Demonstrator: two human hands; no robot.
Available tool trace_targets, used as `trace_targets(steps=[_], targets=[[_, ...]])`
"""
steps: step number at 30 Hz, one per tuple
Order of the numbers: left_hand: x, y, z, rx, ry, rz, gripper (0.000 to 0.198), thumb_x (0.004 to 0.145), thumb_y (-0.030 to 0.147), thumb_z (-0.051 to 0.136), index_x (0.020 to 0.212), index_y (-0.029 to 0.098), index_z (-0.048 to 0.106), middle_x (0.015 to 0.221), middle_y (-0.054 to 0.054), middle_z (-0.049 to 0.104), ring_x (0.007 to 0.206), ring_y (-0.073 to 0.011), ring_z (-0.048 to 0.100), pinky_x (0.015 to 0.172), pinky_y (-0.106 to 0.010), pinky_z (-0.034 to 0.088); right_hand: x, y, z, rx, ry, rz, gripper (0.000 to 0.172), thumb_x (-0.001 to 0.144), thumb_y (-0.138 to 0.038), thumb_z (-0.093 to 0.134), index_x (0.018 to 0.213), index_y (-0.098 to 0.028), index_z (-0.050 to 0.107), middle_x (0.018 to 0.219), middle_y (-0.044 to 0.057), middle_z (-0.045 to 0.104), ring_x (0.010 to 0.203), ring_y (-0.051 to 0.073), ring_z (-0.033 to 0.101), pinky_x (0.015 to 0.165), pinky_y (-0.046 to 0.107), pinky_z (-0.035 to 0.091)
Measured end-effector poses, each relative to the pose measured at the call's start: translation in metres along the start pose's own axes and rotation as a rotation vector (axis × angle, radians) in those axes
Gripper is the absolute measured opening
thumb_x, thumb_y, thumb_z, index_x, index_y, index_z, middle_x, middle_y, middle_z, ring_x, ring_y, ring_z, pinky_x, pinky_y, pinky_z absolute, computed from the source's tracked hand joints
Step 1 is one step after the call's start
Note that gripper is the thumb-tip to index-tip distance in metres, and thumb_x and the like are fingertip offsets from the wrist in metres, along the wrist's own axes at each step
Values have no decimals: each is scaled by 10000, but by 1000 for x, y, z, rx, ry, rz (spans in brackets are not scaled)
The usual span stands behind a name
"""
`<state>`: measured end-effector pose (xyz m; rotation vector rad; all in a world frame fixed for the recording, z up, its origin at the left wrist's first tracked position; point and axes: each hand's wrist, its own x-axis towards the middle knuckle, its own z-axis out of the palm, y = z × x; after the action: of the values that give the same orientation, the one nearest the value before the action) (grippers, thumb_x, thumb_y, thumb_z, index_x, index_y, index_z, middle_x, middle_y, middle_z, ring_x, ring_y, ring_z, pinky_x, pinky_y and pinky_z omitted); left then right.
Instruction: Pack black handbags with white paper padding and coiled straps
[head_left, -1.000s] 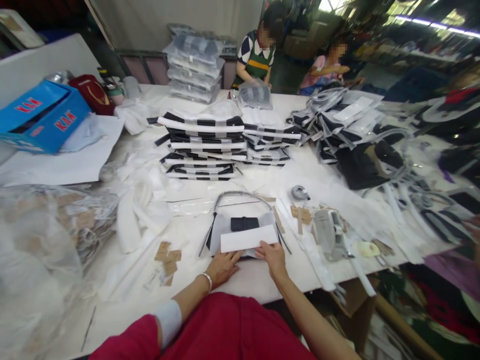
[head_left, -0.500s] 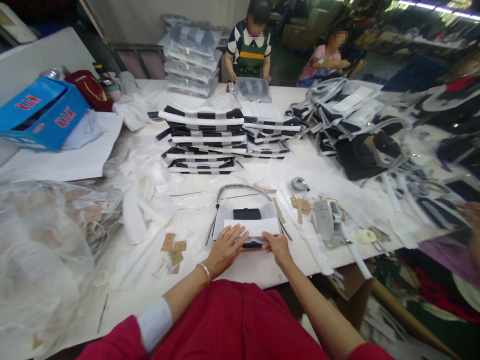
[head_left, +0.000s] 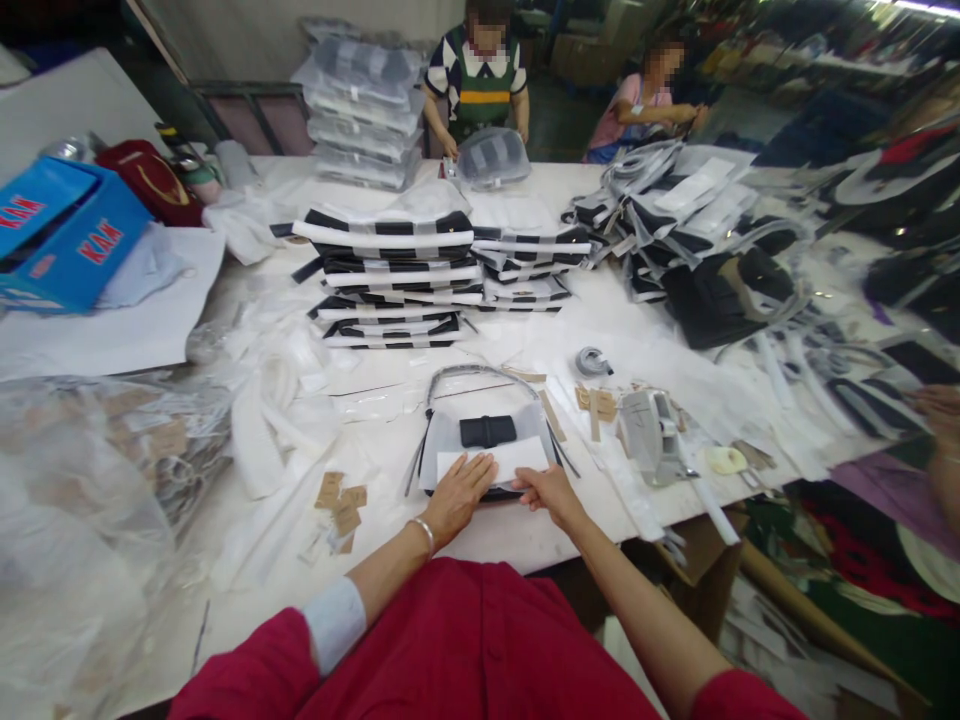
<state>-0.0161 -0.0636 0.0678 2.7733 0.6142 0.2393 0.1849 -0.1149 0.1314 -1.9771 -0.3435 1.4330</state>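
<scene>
In front of me on the table lies a handbag (head_left: pixel 441 432) under a greyish translucent wrap, its wrapped handle (head_left: pixel 469 370) arching away from me. A black strap tab (head_left: pixel 487 431) shows at its middle. Across the near part of the bag runs a white sheet (head_left: pixel 517 455). My left hand (head_left: pixel 459 494) rests flat on this sheet, fingers stretched out. At the sheet's lower right edge, my right hand (head_left: pixel 549 494) is closed, its thumb and index finger pinching the edge; the other fingers are curled.
Stacked wrapped bags (head_left: pixel 397 270) stand beyond the handbag. To the right are a grey tape dispenser (head_left: pixel 651 435), a coiled grey strap (head_left: pixel 592 361) and heaped bags (head_left: pixel 705 220). Brown tags (head_left: pixel 343 505) and plastic bags (head_left: pixel 82 520) lie left. A co-worker (head_left: pixel 480 85) stands opposite.
The view has shifted slightly. My left hand still lies on the sheet, and my right fingers have curled more at its edge. The co-worker opposite has tilted up a wrapped bag.
</scene>
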Motion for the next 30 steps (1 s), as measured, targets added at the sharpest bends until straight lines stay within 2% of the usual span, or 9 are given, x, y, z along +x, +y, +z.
trace_targets(steps=[2,4,6,8,12,17,22,26,30], targets=[[-4,-1,7,-5,3,9,633,871,-14,319,1476,172,311,1529,-97,385,1447,-185,278,1168,-438,253,-3,-7,-10,-99,-1,23,234,692,-284,744,838,-139,632,613,80,694,416,190,603,369,253,425],[-6,-2,14,5,6,5,662,850,-29,323,1481,172,305,1533,-93,377,1456,-188,253,1171,-443,245,-10,-16,-21,-322,116,-77,265,691,-291,768,878,-149,644,635,90,687,550,256,663,486,324,495],[-7,-2,19,21,8,0,667,845,-33,329,1481,167,308,1534,-97,375,1460,-195,242,1173,-453,238,-20,-24,-27,-647,319,-341,291,745,-307,742,982,-168,647,828,130,716,824,318,691,709,422,533],[-8,-2,23,32,10,2,649,859,-25,330,1479,164,312,1535,-100,372,1460,-206,245,1173,-462,240,-30,-27,-24,-932,405,-688,357,823,-320,679,1147,-183,619,1130,165,676,1115,344,601,942,496,455],[-8,-5,25,8,60,4,548,944,65,319,1482,171,299,1499,-117,429,1426,-219,328,1147,-473,298,-24,-6,-4,-1184,71,-1134,621,826,-290,695,1396,-185,474,1451,149,478,1384,311,364,1154,513,239],[-2,-12,13,-95,144,-79,618,957,300,500,1491,136,234,1455,-212,450,1326,-271,471,1048,-454,425,15,35,0,-1257,-39,-1197,738,765,-212,748,1431,-172,431,1438,143,501,1371,276,398,1155,499,268],[13,-7,3,-30,41,-106,629,887,344,619,1428,166,351,1402,-202,508,1182,-306,570,946,-444,470,22,30,-9,-1251,-71,-1181,650,820,-212,679,1423,-173,442,1418,134,524,1330,273,443,1142,474,285],[17,-3,12,103,5,-106,551,890,216,554,1413,146,394,1381,-187,536,1082,-285,605,878,-421,485,28,23,-5,-1238,-67,-1195,531,850,-209,625,1366,-175,505,1324,124,603,1211,269,538,1057,453,375],[11,-7,30,244,114,-64,605,814,-20,382,1402,113,437,1394,-159,538,1157,-259,581,958,-426,451,50,37,1,-1143,40,-1348,367,932,-140,466,1270,-217,588,1207,86,677,1128,228,582,992,429,407]])
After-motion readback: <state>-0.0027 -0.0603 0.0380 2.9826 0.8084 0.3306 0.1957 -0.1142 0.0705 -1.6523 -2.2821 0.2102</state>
